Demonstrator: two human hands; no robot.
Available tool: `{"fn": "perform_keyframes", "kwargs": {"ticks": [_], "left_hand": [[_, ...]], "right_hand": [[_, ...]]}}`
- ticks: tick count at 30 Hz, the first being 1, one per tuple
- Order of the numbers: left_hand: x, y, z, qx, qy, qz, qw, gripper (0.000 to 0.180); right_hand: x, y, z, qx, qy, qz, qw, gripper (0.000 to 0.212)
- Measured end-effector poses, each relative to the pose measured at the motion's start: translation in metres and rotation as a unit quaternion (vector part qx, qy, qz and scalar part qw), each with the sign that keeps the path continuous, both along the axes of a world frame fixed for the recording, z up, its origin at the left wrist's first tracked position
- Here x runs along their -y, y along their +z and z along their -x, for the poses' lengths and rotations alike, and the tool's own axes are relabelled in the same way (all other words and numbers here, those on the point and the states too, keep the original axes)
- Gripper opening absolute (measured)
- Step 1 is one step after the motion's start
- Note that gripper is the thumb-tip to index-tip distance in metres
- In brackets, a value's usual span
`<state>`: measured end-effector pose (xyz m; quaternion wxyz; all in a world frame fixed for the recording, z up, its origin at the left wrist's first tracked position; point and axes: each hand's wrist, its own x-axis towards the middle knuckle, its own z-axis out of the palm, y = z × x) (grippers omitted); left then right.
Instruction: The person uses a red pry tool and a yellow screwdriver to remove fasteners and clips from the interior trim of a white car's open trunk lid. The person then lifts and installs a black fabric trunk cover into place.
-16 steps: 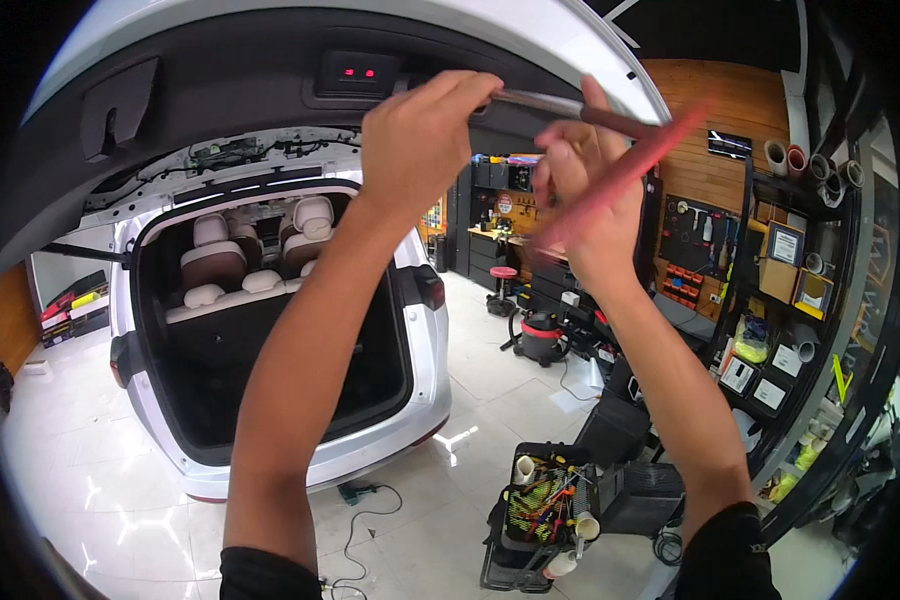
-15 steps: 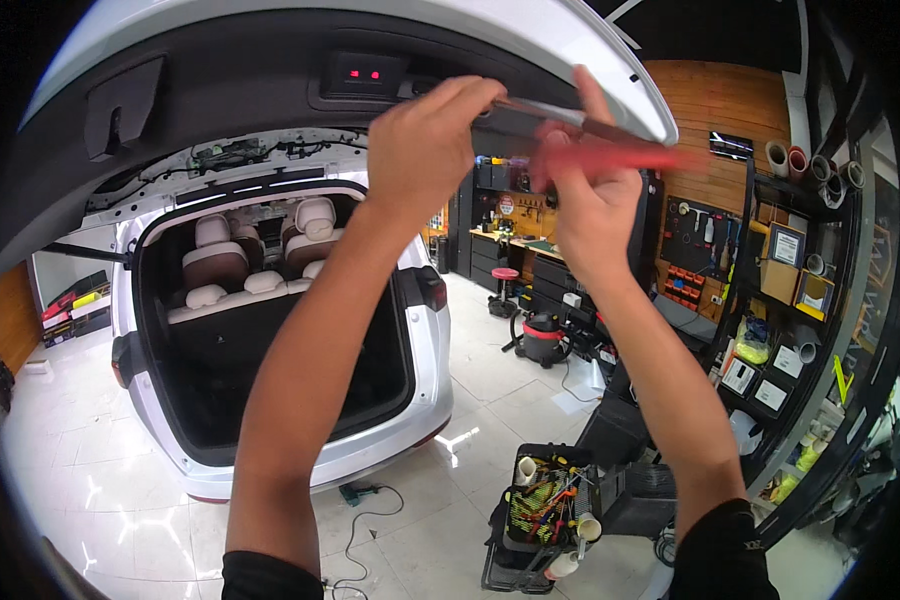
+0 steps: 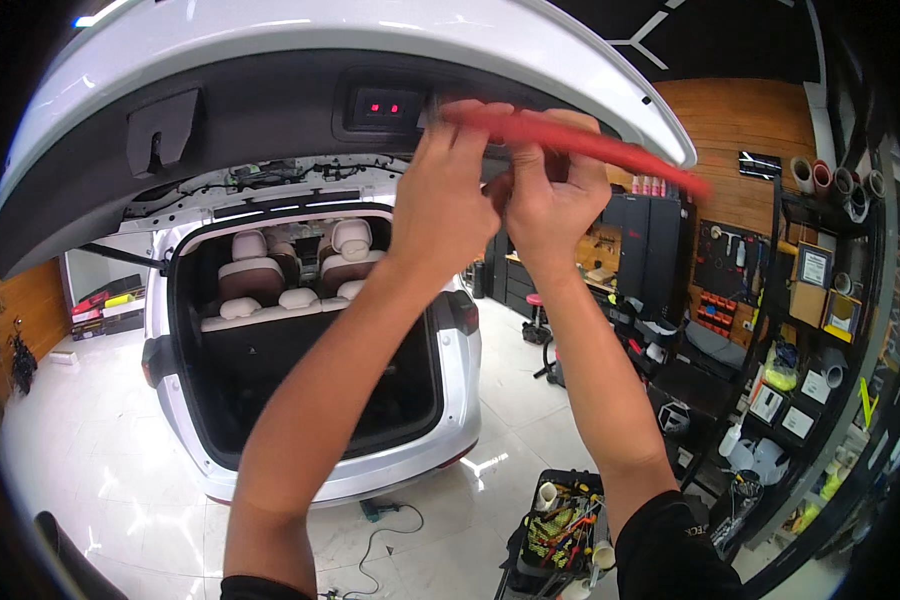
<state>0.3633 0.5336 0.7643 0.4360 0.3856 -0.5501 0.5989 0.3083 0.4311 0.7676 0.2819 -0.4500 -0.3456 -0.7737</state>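
Orange bins (image 3: 716,313) by pegboard (image 3: 720,270), black tool crate (image 3: 544,574), green corded device (image 3: 372,510) on floor (image 3: 490,525)

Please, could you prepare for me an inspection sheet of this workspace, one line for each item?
Surface: raised tailgate with black inner panel, two red lights lit; floor pale, glossy, tiled.
Things at the hands: long red object, motion-blurred.
Clutter: black tool tray of mixed tools; green power tool on the floor.
Hands: left hand and right hand raised at the red object; exact grip unclear.
Cables: dark cable curving on the floor near the green power tool.
Surroundings: white car, rear open; wooden wall; black shelving rack at right.
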Motion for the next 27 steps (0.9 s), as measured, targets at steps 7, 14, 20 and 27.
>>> {"fn": "perform_keyframes", "kwargs": {"ticks": [7,14,20,27], "left_hand": [[-0.017,0.073,0.003,0.131,0.062,-0.134,0.980,0.019],[-0.044,0.100,0.005,0.155,0.211,-0.298,0.918,0.021],[-0.055,0.105,0.030,0.092,0.182,-0.313,0.928,0.041],[-0.054,0.086,0.052,0.045,0.231,-0.317,0.919,0.036]], "right_hand": [[0.031,0.025,0.005,0.086,-0.067,0.095,0.989,0.033],[0.052,0.021,0.020,-0.011,-0.068,0.239,0.969,0.021],[0.050,0.029,0.018,0.030,-0.009,0.152,0.988,0.023],[0.056,0.043,0.015,0.083,-0.148,0.169,0.971,0.039]]}}
